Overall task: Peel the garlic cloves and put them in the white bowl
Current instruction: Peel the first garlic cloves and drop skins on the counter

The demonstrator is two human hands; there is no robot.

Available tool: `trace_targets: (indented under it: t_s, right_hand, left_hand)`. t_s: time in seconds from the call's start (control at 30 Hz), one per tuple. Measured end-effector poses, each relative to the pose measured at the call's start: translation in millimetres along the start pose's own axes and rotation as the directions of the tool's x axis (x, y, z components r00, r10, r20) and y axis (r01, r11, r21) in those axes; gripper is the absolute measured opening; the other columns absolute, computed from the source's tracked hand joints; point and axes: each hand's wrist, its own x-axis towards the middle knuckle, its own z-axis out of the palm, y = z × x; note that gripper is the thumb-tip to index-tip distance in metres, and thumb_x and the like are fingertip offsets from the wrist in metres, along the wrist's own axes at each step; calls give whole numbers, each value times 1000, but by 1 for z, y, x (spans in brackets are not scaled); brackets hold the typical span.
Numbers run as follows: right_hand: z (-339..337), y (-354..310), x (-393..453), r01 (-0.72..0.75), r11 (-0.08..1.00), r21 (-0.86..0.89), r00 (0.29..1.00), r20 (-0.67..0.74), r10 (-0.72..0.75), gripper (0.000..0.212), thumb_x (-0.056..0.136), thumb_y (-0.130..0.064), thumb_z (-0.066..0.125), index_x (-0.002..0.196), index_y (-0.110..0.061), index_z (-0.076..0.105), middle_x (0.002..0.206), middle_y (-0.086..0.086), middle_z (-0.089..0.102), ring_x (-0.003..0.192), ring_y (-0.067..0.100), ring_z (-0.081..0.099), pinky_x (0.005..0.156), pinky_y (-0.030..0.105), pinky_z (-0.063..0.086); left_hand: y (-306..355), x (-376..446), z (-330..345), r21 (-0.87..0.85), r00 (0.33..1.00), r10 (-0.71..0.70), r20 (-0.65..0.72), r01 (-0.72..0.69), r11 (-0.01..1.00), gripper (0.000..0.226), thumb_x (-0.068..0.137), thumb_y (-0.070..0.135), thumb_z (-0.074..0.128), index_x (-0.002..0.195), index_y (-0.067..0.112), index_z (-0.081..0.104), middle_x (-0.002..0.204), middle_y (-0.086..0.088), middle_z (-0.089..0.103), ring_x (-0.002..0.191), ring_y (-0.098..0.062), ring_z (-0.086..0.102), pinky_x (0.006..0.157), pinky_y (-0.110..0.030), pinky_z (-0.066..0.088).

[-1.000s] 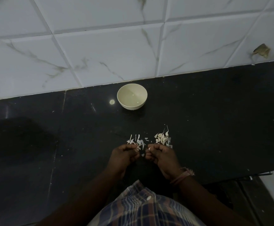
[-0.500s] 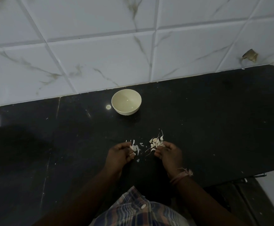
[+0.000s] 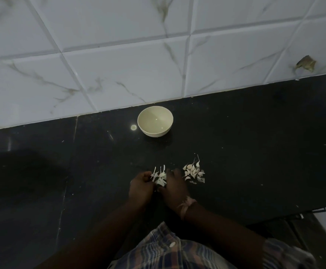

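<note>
A white bowl stands empty near the tiled wall. On the black counter lies a small heap of unpeeled garlic cloves. To its left is a scatter of peels and stalks. My left hand and my right hand meet over that scatter with fingers curled. Together they pinch a pale garlic clove between their fingertips. The hands and the dim light hide most of the clove.
A white marble-patterned tile wall rises behind the counter, with a chipped hole at the right. The counter's front edge runs at the lower right. A pink thread circles my right wrist.
My right hand has left the heap of cloves and moved left to meet my left hand over the peels. The heap now lies uncovered to its right.
</note>
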Motion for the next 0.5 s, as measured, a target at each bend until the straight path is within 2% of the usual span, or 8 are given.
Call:
trace_targets:
  t_s: [0.07,0.17,0.23,0.33,0.37,0.43,0.5]
  right_hand:
    - [5,-9,12,-37,999,-27,998,-45,36,40,97,-17,59,134,-4,50,137,14,39,117,24,51,101,27,42]
    - [18,-20,28,-1,999,-51,999,-44,-1,24,95,-14,53,116,-13,65,119,13,56,105,23,55,89,27,44]
    - [26,-22,38,11,998,-54,1000,6,-11,23,94,-18,52,109,-16,69,108,11,59,101,25,56,89,30,44]
    - [15,-29,34,59,998,-32,997,53,-57,31,95,-25,46,109,-10,69,96,4,57,103,30,56,93,33,42]
    - [7,-30,31,66,998,-9,997,50,-65,30,96,-22,49,115,-6,67,100,3,56,106,31,56,96,34,41]
    - [-7,-23,29,67,998,-9,995,-72,-67,37,96,-16,58,131,-6,59,123,11,55,117,29,54,103,37,43]
    - [-23,-11,27,55,998,-21,987,-148,-57,38,97,-16,59,134,-6,56,133,13,51,122,28,53,105,39,43]
  left_hand:
    - [4,3,1,71,998,52,47,-55,996,37,82,-4,69,108,21,75,90,4,79,81,-12,76,66,-25,60]
    - [9,10,-3,178,995,86,44,-92,980,33,84,0,64,103,24,77,89,5,79,82,-13,75,71,-29,60]
    - [9,17,-7,192,995,97,2,-95,977,34,85,2,61,105,25,76,91,4,78,86,-14,74,77,-34,61]
    - [11,22,-12,177,994,94,-55,-83,981,29,88,7,62,107,23,77,94,2,78,88,-15,73,76,-30,59]
    - [12,23,-13,187,991,109,-81,-93,978,28,88,8,63,108,22,77,96,2,78,88,-14,73,76,-28,58]
    - [14,24,-12,226,967,195,-164,-155,962,29,85,4,63,107,18,77,102,-2,76,92,-18,71,82,-32,57]
    - [15,22,-5,295,936,300,-182,-239,925,34,84,-1,59,110,16,74,113,-6,69,100,-21,67,91,-39,57]
